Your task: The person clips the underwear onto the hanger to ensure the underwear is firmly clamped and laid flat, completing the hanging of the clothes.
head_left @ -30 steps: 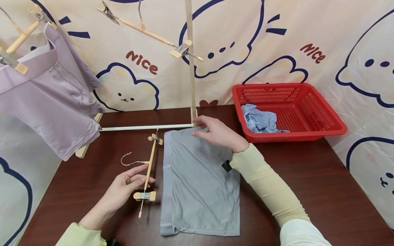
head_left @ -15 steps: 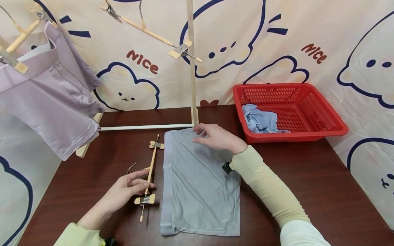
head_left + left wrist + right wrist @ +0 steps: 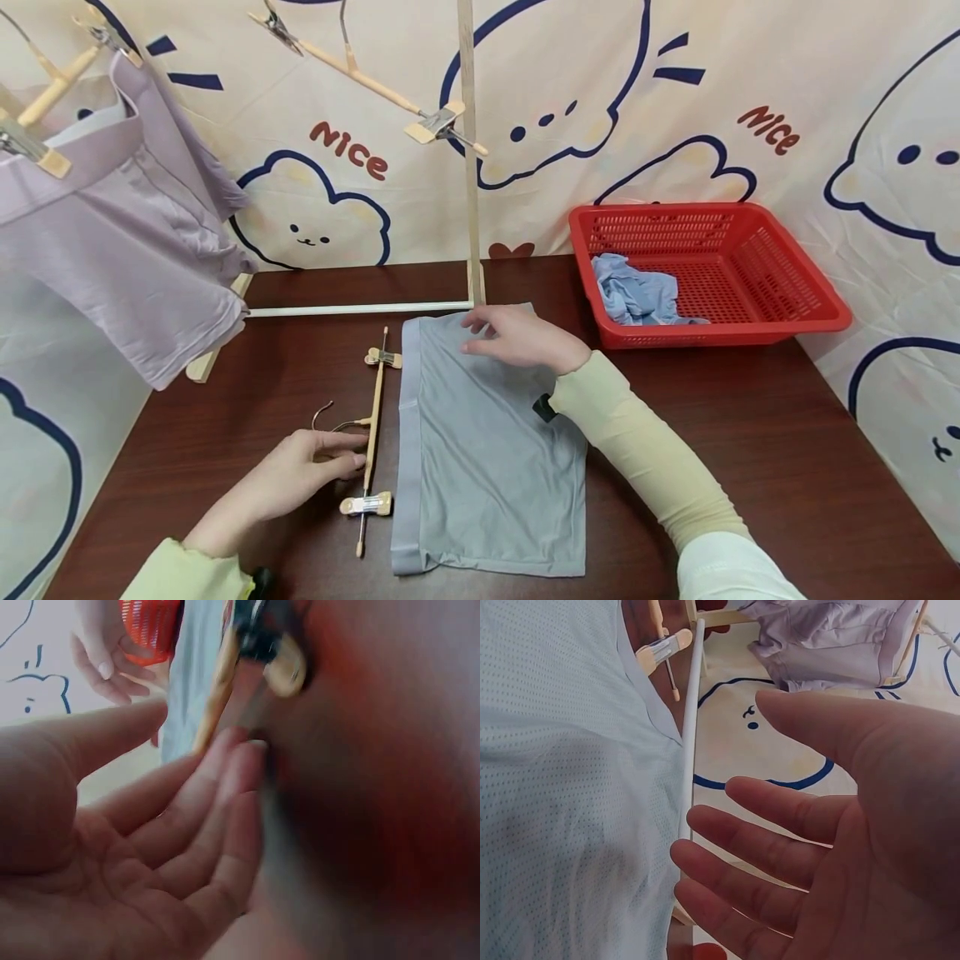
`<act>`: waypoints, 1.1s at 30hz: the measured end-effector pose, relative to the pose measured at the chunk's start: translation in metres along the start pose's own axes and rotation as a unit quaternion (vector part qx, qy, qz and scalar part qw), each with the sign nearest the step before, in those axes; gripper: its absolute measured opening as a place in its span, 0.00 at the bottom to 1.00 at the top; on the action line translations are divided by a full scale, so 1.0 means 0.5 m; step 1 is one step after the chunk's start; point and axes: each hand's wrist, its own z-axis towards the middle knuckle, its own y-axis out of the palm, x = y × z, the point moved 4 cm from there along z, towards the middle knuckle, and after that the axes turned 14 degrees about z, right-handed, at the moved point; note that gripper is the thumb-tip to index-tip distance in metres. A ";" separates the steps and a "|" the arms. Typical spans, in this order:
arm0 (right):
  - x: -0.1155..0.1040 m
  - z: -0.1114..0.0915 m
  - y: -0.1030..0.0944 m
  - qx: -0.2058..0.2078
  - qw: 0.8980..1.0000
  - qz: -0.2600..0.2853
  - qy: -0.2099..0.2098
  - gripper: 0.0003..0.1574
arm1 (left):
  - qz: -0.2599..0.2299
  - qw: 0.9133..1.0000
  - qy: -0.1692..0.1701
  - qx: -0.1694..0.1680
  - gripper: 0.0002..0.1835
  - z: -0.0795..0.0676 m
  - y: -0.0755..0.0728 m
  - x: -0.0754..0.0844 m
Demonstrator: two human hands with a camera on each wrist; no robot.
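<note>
left grip (image 3: 307,468) loosely spread beside the hanger (image 3: 377,400), right grip (image 3: 521,337) spread over grey garment (image 3: 498,467) toward the worktop (image 3: 757,450) back edge

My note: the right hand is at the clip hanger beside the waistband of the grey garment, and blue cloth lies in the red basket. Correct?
Not quite: the head view shows the left hand at the clip hanger beside the waistband of the grey garment; the right hand is at the garment's far end. Blue cloth does lie in the red basket.
</note>
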 end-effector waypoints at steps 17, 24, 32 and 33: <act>-0.031 0.033 0.003 -0.003 0.999 -0.038 -0.006 0.30 | 0.119 0.986 -0.046 0.104 0.27 0.108 -0.116 0.053; -0.044 0.054 0.003 0.004 0.999 -0.043 -0.004 0.29 | 0.155 0.983 -0.079 0.062 0.32 0.168 -0.129 0.039; -0.044 0.086 0.014 -0.001 0.999 -0.027 0.016 0.29 | 0.179 0.976 -0.125 -0.005 0.32 0.212 -0.131 0.009; -0.042 0.092 0.018 -0.001 0.999 -0.028 0.016 0.29 | 0.179 0.975 -0.129 -0.015 0.31 0.216 -0.130 0.006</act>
